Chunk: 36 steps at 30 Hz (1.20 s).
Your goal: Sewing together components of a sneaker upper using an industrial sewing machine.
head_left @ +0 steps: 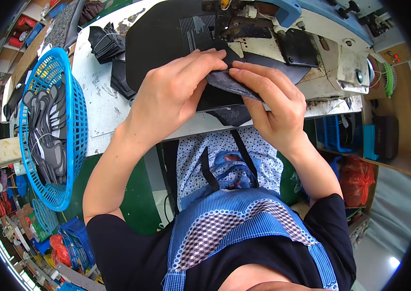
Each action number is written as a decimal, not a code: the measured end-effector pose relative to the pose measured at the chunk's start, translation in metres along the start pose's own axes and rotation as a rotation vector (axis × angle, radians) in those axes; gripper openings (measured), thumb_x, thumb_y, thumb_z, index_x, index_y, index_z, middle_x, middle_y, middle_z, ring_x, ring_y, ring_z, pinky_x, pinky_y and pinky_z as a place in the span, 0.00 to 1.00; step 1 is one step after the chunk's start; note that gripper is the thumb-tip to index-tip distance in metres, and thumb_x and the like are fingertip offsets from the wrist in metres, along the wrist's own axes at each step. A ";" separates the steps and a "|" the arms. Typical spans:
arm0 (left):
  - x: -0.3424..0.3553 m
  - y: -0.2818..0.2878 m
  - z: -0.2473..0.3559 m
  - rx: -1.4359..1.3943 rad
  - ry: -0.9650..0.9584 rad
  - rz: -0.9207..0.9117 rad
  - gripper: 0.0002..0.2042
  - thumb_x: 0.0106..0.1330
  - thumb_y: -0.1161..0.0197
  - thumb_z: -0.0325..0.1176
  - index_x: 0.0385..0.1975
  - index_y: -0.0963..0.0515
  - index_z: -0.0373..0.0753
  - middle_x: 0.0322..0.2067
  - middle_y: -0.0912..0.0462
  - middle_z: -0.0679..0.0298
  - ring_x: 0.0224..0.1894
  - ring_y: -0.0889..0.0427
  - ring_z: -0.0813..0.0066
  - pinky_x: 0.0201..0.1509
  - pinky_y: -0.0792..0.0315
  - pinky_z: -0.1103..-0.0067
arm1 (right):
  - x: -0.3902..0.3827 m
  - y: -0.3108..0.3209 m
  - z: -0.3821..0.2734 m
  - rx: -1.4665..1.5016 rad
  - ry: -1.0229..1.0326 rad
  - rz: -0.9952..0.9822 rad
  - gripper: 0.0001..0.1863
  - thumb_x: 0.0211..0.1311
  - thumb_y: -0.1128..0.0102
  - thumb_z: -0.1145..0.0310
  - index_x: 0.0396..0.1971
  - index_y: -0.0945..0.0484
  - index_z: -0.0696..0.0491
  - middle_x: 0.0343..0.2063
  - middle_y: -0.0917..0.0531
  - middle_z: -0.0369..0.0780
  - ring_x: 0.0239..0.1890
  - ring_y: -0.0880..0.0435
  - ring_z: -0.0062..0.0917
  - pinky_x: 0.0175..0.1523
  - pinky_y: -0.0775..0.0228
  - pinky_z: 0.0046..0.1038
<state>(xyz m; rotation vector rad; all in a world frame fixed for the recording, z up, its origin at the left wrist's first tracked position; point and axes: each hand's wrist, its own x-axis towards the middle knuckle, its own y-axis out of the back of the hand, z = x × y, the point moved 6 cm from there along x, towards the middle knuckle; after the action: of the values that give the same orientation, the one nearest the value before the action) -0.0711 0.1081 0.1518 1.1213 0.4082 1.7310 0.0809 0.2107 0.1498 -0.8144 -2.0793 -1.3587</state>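
Both hands meet at the front of a sewing machine (335, 65) with a white and blue body. Between them is a curved dark grey-black fabric piece (233, 83), tilted up, with its fuzzy underside or edge showing. My left hand (169, 89) is closed at the piece's left end, fingertips pressed near the needle area. My right hand (274, 99) pinches the right part, with fingers on top and the thumb below. The thumb of my left hand is partly hidden. Another dark piece (232, 116) hangs at the table's front edge below my hands.
A blue plastic basket (80, 109) of tied black-grey shoe parts (45, 131) stands at the left. Bundled black pieces (106, 44) lie on the white table (99, 138), beside a black board (152, 41). A blue crate (329, 133) and red bag (356, 179) sit at the right.
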 end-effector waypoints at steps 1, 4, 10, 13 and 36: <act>0.002 0.000 -0.001 0.006 -0.006 -0.012 0.26 0.56 0.44 0.09 0.56 0.19 0.35 0.59 0.13 0.49 0.63 0.15 0.47 0.67 0.19 0.63 | 0.001 -0.001 0.000 -0.022 0.016 0.013 0.24 0.47 0.28 0.79 0.49 0.12 0.54 0.48 0.10 0.43 0.44 0.10 0.38 0.48 0.15 0.36; 0.006 0.000 -0.006 0.009 -0.017 -0.042 0.26 0.55 0.46 0.09 0.56 0.21 0.34 0.60 0.14 0.50 0.64 0.16 0.46 0.70 0.22 0.62 | 0.004 -0.005 -0.002 -0.071 0.034 0.034 0.24 0.45 0.28 0.78 0.47 0.12 0.54 0.46 0.10 0.42 0.43 0.10 0.37 0.48 0.15 0.35; 0.011 0.003 -0.018 0.050 -0.064 -0.140 0.27 0.53 0.48 0.10 0.54 0.21 0.34 0.61 0.14 0.52 0.68 0.19 0.46 0.73 0.24 0.62 | 0.002 -0.012 -0.008 -0.141 0.109 0.088 0.22 0.43 0.28 0.76 0.44 0.11 0.54 0.43 0.09 0.39 0.42 0.10 0.35 0.46 0.15 0.35; 0.013 0.006 -0.020 0.066 -0.108 -0.192 0.27 0.52 0.49 0.10 0.54 0.21 0.34 0.61 0.14 0.53 0.69 0.20 0.47 0.73 0.24 0.62 | 0.003 -0.014 -0.012 -0.201 0.118 0.077 0.19 0.43 0.29 0.76 0.41 0.11 0.54 0.42 0.09 0.38 0.45 0.11 0.32 0.47 0.16 0.33; 0.021 0.019 -0.037 0.207 -0.152 -0.208 0.25 0.56 0.42 0.12 0.54 0.14 0.39 0.61 0.14 0.57 0.63 0.14 0.52 0.61 0.17 0.67 | 0.012 -0.022 -0.009 -0.188 0.061 0.063 0.15 0.51 0.31 0.74 0.42 0.13 0.55 0.44 0.09 0.39 0.45 0.10 0.33 0.48 0.15 0.33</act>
<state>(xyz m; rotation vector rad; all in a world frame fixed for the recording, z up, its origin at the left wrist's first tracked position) -0.1134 0.1258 0.1564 1.3003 0.5974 1.4359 0.0575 0.1979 0.1481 -0.8960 -1.8841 -1.5420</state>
